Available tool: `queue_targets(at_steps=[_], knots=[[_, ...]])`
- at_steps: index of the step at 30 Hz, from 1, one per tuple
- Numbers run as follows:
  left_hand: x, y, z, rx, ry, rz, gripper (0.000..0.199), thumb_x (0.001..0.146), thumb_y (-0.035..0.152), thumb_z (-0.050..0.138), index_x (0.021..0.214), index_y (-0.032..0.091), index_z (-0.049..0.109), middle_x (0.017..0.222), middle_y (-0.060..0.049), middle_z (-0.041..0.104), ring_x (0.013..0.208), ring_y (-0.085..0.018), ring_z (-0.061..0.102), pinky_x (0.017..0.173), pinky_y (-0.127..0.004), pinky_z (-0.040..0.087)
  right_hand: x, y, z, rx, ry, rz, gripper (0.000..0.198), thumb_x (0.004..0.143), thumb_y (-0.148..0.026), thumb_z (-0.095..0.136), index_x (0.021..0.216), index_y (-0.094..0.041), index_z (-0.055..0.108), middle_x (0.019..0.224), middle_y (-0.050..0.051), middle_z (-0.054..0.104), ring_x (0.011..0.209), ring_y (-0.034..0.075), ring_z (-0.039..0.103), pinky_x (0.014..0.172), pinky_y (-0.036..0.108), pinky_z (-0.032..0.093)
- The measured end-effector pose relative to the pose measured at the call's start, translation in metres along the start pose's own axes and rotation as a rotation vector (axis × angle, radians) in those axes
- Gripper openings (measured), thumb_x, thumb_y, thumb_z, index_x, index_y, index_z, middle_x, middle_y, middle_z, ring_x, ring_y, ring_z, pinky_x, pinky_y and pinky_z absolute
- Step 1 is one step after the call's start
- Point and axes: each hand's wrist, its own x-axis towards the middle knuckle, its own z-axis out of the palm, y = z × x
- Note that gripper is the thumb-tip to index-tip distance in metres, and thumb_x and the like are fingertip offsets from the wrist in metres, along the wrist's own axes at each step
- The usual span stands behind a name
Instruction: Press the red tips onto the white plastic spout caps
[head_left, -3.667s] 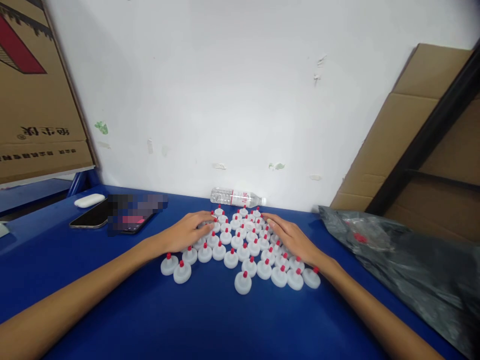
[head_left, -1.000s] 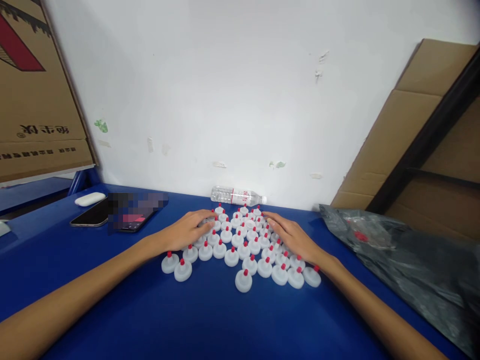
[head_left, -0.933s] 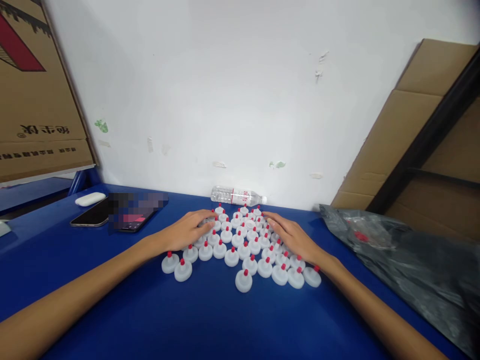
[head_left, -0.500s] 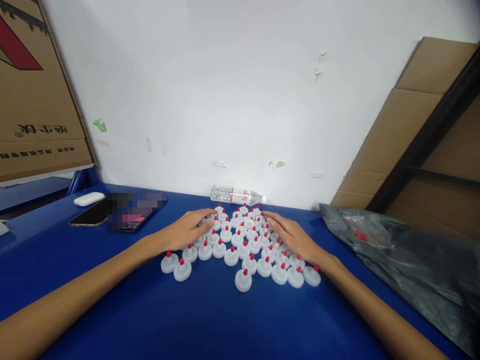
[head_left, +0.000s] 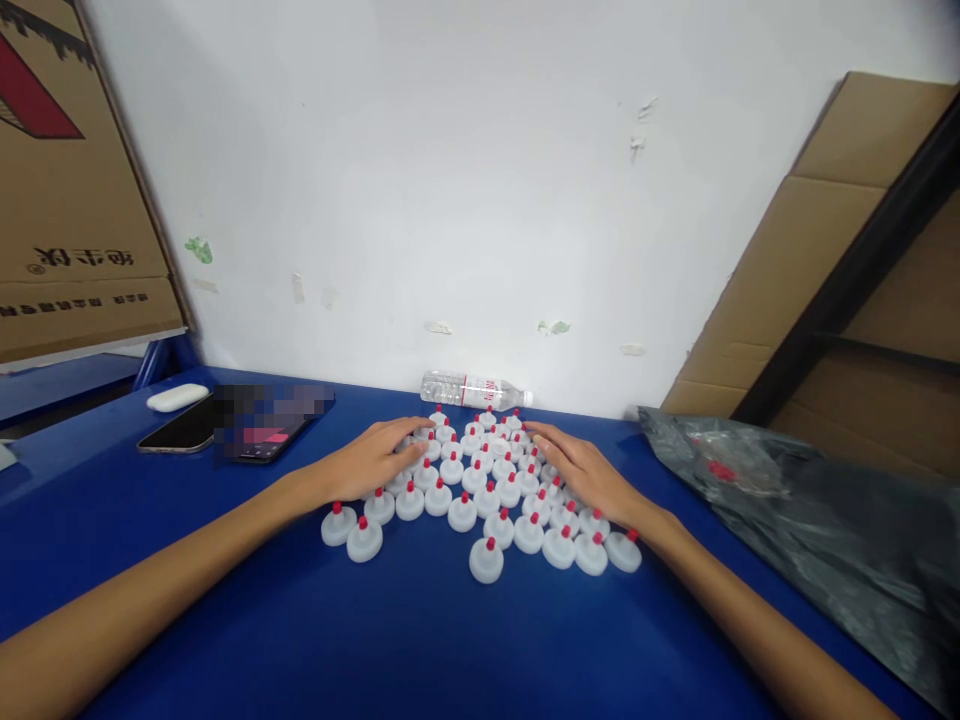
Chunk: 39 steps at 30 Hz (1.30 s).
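Note:
Several white round caps with red tips (head_left: 462,513) stand close together on the blue table (head_left: 420,640). On the left side of the group lies my left hand (head_left: 375,460), fingers stretched out and thumb apart, resting over or against a few caps. My right hand (head_left: 585,470) lies along the right side in the same way, its fingers extended toward the back caps. Neither hand grips anything. Some caps are partly hidden under or behind both hands. One cap (head_left: 486,562) stands at the front, nearest to me.
A clear plastic bottle (head_left: 476,390) lies on its side by the wall. Two phones (head_left: 180,425) and a white rounded object (head_left: 178,398) are at the left. A dark plastic bag (head_left: 825,520), with a small clear bag (head_left: 739,465) on it, covers the right side. Cardboard (head_left: 825,230) leans behind.

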Motion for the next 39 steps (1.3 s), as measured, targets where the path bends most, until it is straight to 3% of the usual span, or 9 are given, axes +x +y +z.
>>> queue_targets(at_steps=[5,12,21,39], knots=[[-0.0004,0.0002,-0.0003,-0.008,0.003,0.009,0.064,0.100,0.065,0.027,0.148,0.026,0.045,0.153,-0.007,0.048,0.138,-0.033,0.046,0.113,-0.047,0.038,0.0000,-0.0002,-0.0003,-0.002,-0.001,-0.001,0.049,0.103,-0.055,0.032,0.142,-0.034,0.052,0.144,0.000,0.058,0.133,0.028,0.053,0.113,0.048,0.040],[-0.0029,-0.0011,-0.0009,-0.028,0.006,-0.008,0.070,0.100,0.068,0.028,0.157,0.027,0.027,0.143,-0.011,0.058,0.127,-0.034,0.056,0.100,-0.045,0.049,0.0000,0.0004,0.0004,-0.003,-0.003,-0.003,0.050,0.103,-0.056,0.031,0.142,-0.034,0.052,0.144,0.000,0.058,0.133,0.028,0.054,0.113,0.049,0.039],[-0.0012,-0.0019,0.0003,-0.021,-0.017,-0.029,0.071,0.100,0.068,0.028,0.157,0.026,0.028,0.158,-0.009,0.041,0.139,-0.036,0.044,0.111,-0.051,0.040,0.0001,0.0006,0.0001,-0.008,-0.007,0.009,0.050,0.103,-0.057,0.031,0.142,-0.033,0.052,0.145,0.001,0.058,0.133,0.028,0.053,0.113,0.049,0.039],[-0.0022,-0.0005,-0.0010,-0.007,-0.025,-0.028,0.071,0.100,0.067,0.026,0.157,0.025,0.028,0.157,-0.009,0.041,0.138,-0.036,0.044,0.111,-0.050,0.041,-0.0006,-0.0004,-0.0001,-0.017,-0.022,0.030,0.052,0.103,-0.058,0.031,0.144,-0.033,0.050,0.147,0.001,0.055,0.135,0.028,0.051,0.114,0.048,0.037]])
